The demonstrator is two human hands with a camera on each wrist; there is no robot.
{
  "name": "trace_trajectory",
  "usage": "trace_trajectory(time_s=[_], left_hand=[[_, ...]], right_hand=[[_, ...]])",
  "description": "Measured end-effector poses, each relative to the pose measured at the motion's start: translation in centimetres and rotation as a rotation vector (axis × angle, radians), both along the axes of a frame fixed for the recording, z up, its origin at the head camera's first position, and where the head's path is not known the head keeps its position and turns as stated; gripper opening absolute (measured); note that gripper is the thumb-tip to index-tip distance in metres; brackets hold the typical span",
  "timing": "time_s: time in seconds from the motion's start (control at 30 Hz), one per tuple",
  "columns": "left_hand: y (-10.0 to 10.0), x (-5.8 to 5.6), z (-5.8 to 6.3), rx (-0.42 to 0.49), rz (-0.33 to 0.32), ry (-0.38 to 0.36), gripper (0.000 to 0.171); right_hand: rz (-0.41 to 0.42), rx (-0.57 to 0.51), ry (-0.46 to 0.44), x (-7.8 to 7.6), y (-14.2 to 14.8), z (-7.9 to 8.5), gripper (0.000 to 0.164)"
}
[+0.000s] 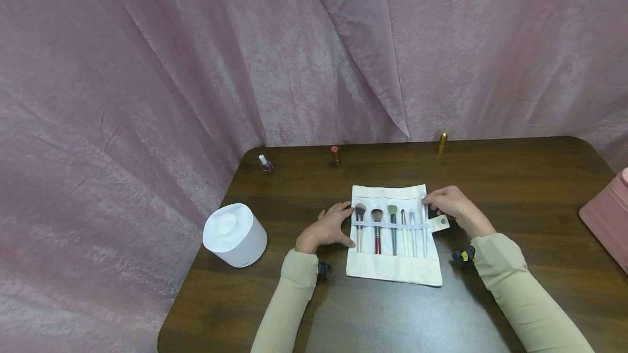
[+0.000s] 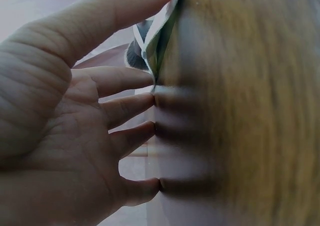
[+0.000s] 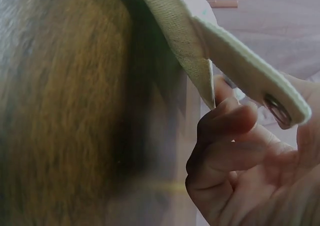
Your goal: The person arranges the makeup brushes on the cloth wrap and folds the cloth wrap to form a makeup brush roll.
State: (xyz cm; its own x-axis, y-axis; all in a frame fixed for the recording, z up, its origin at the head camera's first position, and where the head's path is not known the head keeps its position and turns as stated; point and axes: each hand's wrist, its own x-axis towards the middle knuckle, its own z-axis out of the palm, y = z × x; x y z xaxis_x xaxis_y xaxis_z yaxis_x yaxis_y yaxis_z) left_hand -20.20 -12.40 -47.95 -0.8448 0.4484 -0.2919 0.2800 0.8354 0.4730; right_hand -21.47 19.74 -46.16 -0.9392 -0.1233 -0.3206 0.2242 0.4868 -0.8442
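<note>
Altogether, one pouch (image 1: 392, 270) holds six brushes (image 1: 394, 238).

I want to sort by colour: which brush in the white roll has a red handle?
The second brush from the left in the head view: its handle is red, while the others look pale or dark green.

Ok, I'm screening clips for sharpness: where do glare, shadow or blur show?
Head view: pale glare on the near tabletop, while the brush roll reads clearly; left wrist view: blurred wood grain crossed by soft dark shadows; right wrist view: a broad dark shadow beside the brush roll, its snap tab fairly clear, the background hazy.
</note>
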Motion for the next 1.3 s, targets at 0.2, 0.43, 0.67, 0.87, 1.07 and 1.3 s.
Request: trace_trajectory(time_s=[0.2,0.43,0.67,0.87,1.07,1.3], left_hand=[[-0.1,0.0,-0.1,0.011,0.012,-0.001,0.091],[0.0,-0.1,-0.1,-0.013,0.010,0.000,0.091],[0.1,-0.1,-0.2,-0.016,-0.001,0.011,0.090],[0.0,-0.1,-0.2,-0.012,0.004,0.008,0.090],[0.1,0.0,-0.2,-0.005,0.009,-0.001,0.089],[0.1,0.0,-0.2,-0.003,0.025,-0.004,0.090]], right_hand=[[0.026,0.042,-0.009,0.3,-0.2,0.1,0.044],[0.038,0.086,-0.037,0.6,-0.3,-0.1,0.037],[0.057,0.172,-0.029,0.4,-0.2,-0.6,0.027],[0.072,0.188,-0.015,0.4,-0.3,-0.9,0.023],[0.088,0.245,0.007,0.4,-0.4,-0.9,0.025],[0.111,0.304,0.053,0.7,-0.5,-0.9,0.025]])
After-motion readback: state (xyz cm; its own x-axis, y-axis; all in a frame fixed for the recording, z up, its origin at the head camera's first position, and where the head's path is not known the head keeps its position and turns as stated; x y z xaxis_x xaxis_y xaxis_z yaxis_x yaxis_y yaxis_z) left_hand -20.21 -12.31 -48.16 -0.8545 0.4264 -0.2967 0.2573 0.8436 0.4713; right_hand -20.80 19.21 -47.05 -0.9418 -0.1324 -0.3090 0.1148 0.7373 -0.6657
